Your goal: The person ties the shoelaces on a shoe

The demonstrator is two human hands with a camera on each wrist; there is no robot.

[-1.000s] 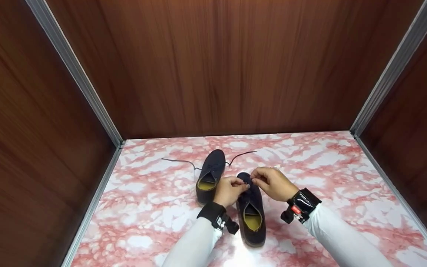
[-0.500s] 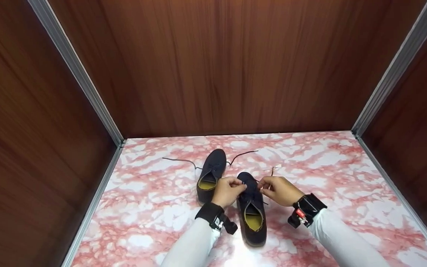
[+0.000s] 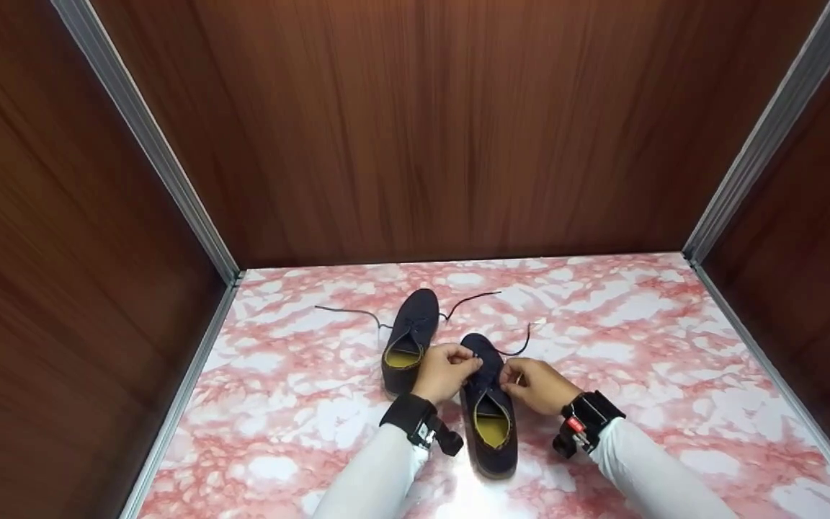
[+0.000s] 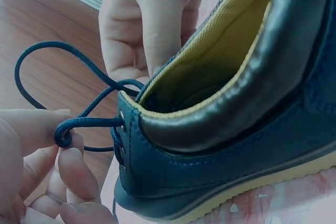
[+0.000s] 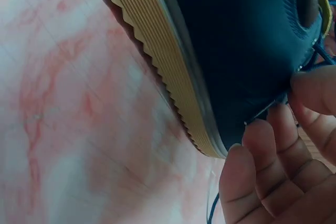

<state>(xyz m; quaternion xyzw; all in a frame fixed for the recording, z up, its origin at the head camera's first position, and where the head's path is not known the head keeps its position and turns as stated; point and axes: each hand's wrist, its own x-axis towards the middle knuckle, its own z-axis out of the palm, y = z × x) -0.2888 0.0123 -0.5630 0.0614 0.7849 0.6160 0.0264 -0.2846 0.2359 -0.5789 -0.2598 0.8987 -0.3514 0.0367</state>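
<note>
Two dark navy lace-up shoes with yellow linings stand on the surface. My left hand (image 3: 445, 371) is over the front of the nearer shoe (image 3: 496, 454) and pinches its shoelace (image 4: 92, 123), whose dark blue loops rise from the eyelets in the left wrist view. At that shoe's right side my right hand (image 3: 539, 382) has its thumb and fingers together at the lace row. In the right wrist view the right thumb (image 5: 315, 87) and fingertips meet at the eyelet edge; the bit of lace between them is mostly hidden.
The other shoe (image 3: 418, 317) stands just behind to the left, its two lace ends (image 3: 346, 311) spread out sideways. A loose lace end (image 3: 527, 339) of the nearer shoe lies to its right. Brown wood-look panels (image 3: 415, 130) enclose the pink-and-white marbled surface (image 3: 300, 418).
My right hand has moved from the shoe's front to its right side and nearer to me. A lace end now lies free beyond it. The left hand has stayed nearly still.
</note>
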